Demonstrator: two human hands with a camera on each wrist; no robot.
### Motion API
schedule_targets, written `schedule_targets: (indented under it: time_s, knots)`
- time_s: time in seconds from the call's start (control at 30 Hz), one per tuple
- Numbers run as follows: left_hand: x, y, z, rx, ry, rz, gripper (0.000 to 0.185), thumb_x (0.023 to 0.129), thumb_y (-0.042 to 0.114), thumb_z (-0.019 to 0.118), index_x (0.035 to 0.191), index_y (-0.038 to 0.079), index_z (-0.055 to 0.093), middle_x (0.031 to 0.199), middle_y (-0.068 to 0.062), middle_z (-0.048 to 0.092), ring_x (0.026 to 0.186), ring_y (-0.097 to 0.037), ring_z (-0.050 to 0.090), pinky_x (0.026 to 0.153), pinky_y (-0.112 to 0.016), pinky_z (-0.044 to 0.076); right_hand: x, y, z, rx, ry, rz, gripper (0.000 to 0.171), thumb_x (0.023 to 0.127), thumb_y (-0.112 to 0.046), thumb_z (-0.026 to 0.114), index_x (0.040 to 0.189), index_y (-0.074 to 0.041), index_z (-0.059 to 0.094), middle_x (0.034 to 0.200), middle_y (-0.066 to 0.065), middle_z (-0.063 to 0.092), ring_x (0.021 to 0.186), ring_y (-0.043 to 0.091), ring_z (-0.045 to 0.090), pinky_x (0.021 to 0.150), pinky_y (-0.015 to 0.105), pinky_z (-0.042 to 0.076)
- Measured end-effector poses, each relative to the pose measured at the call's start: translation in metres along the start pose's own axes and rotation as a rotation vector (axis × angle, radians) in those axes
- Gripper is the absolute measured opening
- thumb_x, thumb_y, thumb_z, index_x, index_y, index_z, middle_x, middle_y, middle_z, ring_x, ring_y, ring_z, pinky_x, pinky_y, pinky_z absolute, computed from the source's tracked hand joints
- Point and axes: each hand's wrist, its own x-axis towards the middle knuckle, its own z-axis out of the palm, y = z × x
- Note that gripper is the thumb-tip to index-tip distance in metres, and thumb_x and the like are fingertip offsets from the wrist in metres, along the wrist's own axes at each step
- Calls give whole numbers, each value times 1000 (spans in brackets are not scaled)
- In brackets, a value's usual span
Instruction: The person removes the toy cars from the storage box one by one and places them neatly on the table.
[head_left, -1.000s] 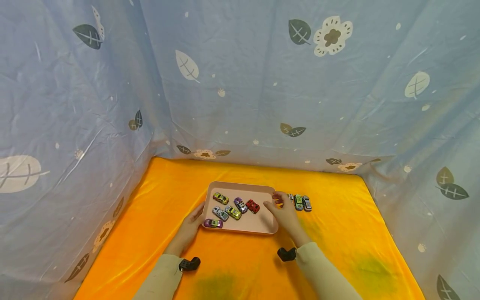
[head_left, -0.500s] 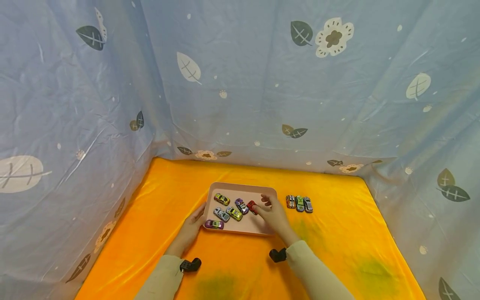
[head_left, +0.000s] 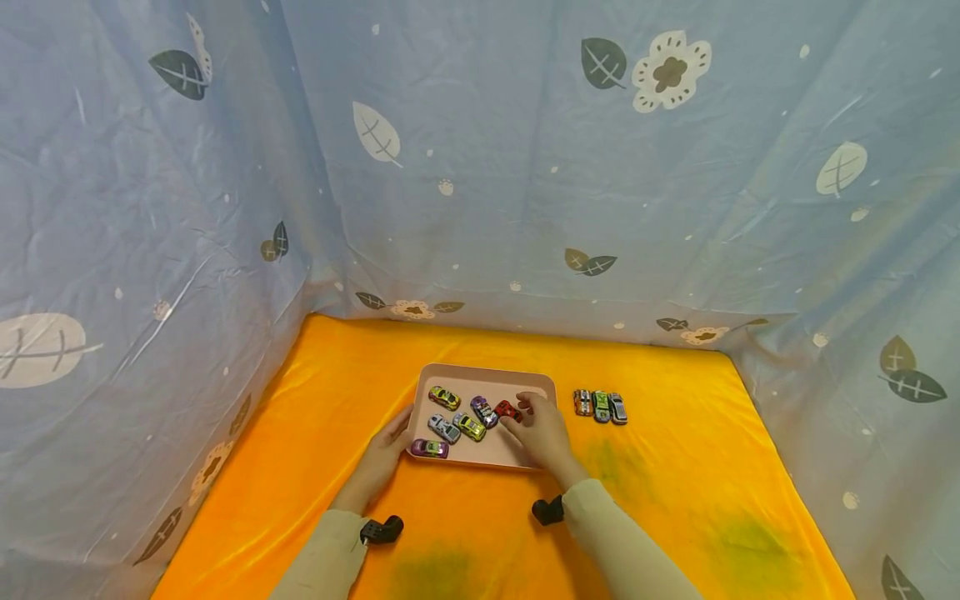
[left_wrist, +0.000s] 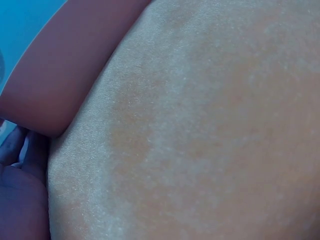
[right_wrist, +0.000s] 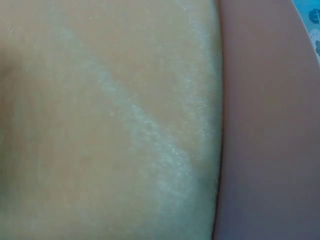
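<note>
A shallow pale pink tray (head_left: 480, 454) lies on the cloth with several toy cars in it. My left hand (head_left: 378, 457) rests along its left side, fingers against the outer wall near the corner of the tray (left_wrist: 65, 75). Inside the tray, my right hand (head_left: 543, 433) has its curled fingers and thumb at the right end of a red toy car (head_left: 507, 409), partly covering it. Left of it lie a purple-and-white car (head_left: 483, 412), a yellow car (head_left: 468, 427), a silver car (head_left: 444, 429), a yellow-green car (head_left: 445, 398) and a purple-green car (head_left: 430, 448).
Right of the tray, an orange-white toy car (head_left: 583, 402), a green one (head_left: 602, 406) and a silver-grey one (head_left: 618, 408) stand in a row on the orange cloth (head_left: 675, 467). Blue patterned curtains (head_left: 480, 192) enclose the back and sides.
My right hand has moved left from the tray's right rim to the red car, uncovering the orange-white car outside. The red car has turned slightly. My left hand stays at the tray.
</note>
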Motion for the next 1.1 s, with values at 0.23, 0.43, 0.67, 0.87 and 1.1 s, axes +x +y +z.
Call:
schedule_targets:
  time_s: [0.23, 0.43, 0.67, 0.87, 1.1]
  knots:
    - [3, -4, -1, -26, -20, 44, 51, 103, 11, 45, 152, 17, 33, 154, -6, 33, 141, -26, 27, 115, -44, 21, 1, -1, 2, -144, 26, -28, 54, 79, -38, 80, 122, -9, 64, 108, 4, 67, 98, 23, 60, 93, 44, 44]
    - [4, -6, -1, -17, -12, 46, 51, 103, 11, 45, 152, 17, 34, 154, -4, 34, 141, -24, 29, 115, -43, 21, 2, 2, 6, -238, 30, -46, 49, 78, -39, 80, 117, -11, 67, 102, 3, 68, 91, 22, 60, 86, 42, 46]
    - [2, -2, -1, -34, -23, 37, 51, 103, 11, 46, 152, 18, 34, 155, -3, 33, 142, -23, 27, 115, -43, 20, 1, 1, 6, -292, 31, -65, 42, 78, -36, 80, 112, -14, 70, 86, -2, 64, 79, 18, 56, 80, 40, 44]
    - [0, 2, -1, -35, -28, 11, 52, 103, 11, 45, 153, 17, 31, 156, -4, 31, 142, -23, 25, 115, -43, 19, 0, 0, 6, -329, 22, -66, 38, 80, -34, 78, 111, -14, 70, 91, 1, 65, 81, 20, 56, 80, 40, 44]
    - [3, -4, 1, -11, 1, 21, 51, 103, 14, 46, 152, 21, 34, 154, -3, 34, 142, -24, 27, 115, -45, 20, 1, 3, 5, -317, 30, -76, 38, 81, -31, 77, 112, -11, 69, 97, 5, 66, 89, 24, 59, 83, 42, 45]
